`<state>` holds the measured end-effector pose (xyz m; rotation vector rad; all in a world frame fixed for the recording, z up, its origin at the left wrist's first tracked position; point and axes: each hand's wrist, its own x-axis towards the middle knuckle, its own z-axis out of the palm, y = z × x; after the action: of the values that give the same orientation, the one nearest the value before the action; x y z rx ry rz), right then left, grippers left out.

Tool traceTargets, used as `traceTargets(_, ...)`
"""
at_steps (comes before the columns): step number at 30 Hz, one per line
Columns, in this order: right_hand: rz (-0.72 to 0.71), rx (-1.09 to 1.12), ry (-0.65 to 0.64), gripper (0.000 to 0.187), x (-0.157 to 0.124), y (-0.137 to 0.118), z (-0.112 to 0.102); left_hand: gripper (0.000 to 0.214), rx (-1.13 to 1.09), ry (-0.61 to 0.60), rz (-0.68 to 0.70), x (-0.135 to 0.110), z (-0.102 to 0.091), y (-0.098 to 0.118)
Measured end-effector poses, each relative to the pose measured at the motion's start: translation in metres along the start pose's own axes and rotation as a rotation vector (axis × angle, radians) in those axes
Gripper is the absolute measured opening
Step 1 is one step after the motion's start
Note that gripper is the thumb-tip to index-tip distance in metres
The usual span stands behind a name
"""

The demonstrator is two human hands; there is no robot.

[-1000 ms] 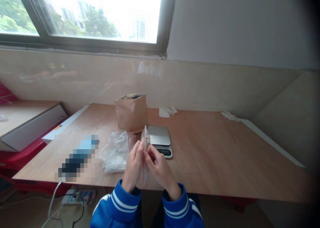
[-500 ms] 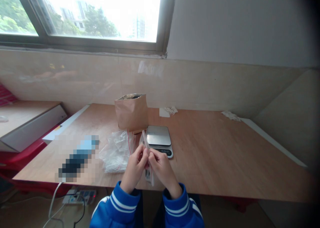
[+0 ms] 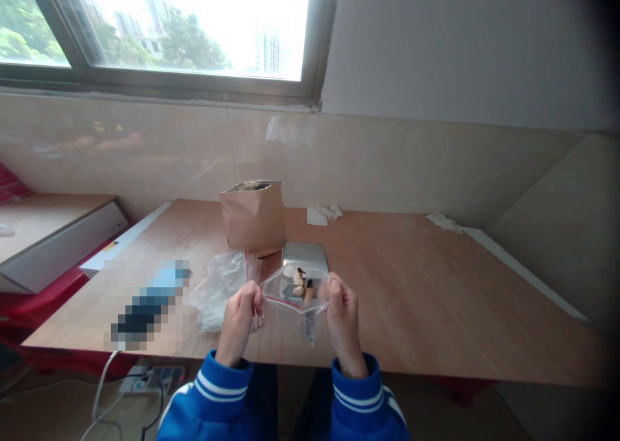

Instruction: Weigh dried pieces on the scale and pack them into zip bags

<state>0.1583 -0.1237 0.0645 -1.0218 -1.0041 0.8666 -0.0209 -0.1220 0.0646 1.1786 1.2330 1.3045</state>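
Between my hands a clear zip-lock bag [image 3: 285, 304] with a red line along its mouth is stretched wide. My left hand [image 3: 241, 318] pinches its left edge, and my right hand [image 3: 343, 318] pinches the right edge. Small brown and cream pieces [image 3: 304, 285] with dark ends show through or within the bag; their kind I cannot make out. Behind the bag sits a kitchen scale [image 3: 305, 255] with a silver plate, its lower part covered by the bag. Left of it lies a pile of clear zip-lock bags [image 3: 217, 299], partly behind my left hand.
An open brown paper pouch [image 3: 254, 220] stands at the back of the wooden table [image 3: 426, 299]. A blurred-out object [image 3: 150, 302] with a white cable lies at the left. Crumpled white material [image 3: 332, 213] and a white piece [image 3: 316, 217] lie near the wall.
My hands have moved apart, left hand to the left and right hand to the right. The bag, pinched together before, is now spread with its mouth open.
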Motion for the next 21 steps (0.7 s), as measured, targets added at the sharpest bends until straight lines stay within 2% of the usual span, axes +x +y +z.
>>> traceTargets(2, -0.006, 0.103, 0.005, 0.039, -0.008, -0.005, 0.011, 0.046, -0.241, 0.094, -0.121, -0.003, 0.013, -0.017)
traceTargets(4, -0.001, 0.177, -0.001, 0.038, -0.014, -0.007, 0.021, 0.042, -0.459, 0.120, -0.250, -0.009, 0.030, -0.030)
traceTargets(6, 0.012, 0.171, -0.010, 0.037, -0.017, -0.005, 0.026, 0.041, -0.710, -0.006, -0.325, -0.015, 0.045, -0.036)
traceTargets(9, 0.002, 0.015, -0.074, 0.035, -0.014, 0.002, 0.023, 0.050, -0.957, -0.054, -0.394, -0.021, 0.057, -0.028)
traceTargets(12, -0.133, -0.312, -0.146, 0.031, -0.006, 0.005, 0.016, 0.053, -0.969, -0.018, -0.433, -0.018, 0.053, -0.017)
traceTargets(14, -0.270, -0.473, -0.055, 0.019, -0.002, -0.001, 0.015, 0.055, -0.920, 0.021, -0.428, -0.014, 0.045, -0.015)
traceTargets(16, -0.376, -0.497, 0.041, 0.015, 0.000, -0.012, 0.018, 0.056, -0.856, 0.078, -0.391, -0.008, 0.038, -0.017)
traceTargets(17, -0.399, -0.471, 0.028, 0.015, 0.001, -0.019, 0.020, 0.056, -0.822, 0.108, -0.369, -0.006, 0.035, -0.019)
traceTargets(18, -0.402, -0.440, -0.040, 0.012, 0.002, -0.025, 0.023, 0.056, -0.793, 0.131, -0.350, -0.004, 0.034, -0.021)
traceTargets(19, -0.386, -0.418, -0.150, 0.008, 0.004, -0.031, 0.026, 0.056, -0.768, 0.152, -0.330, -0.003, 0.033, -0.023)
traceTargets(21, -0.322, -0.409, -0.396, 0.011, 0.012, -0.039, 0.032, 0.056, -0.731, 0.175, -0.280, -0.001, 0.031, -0.027)
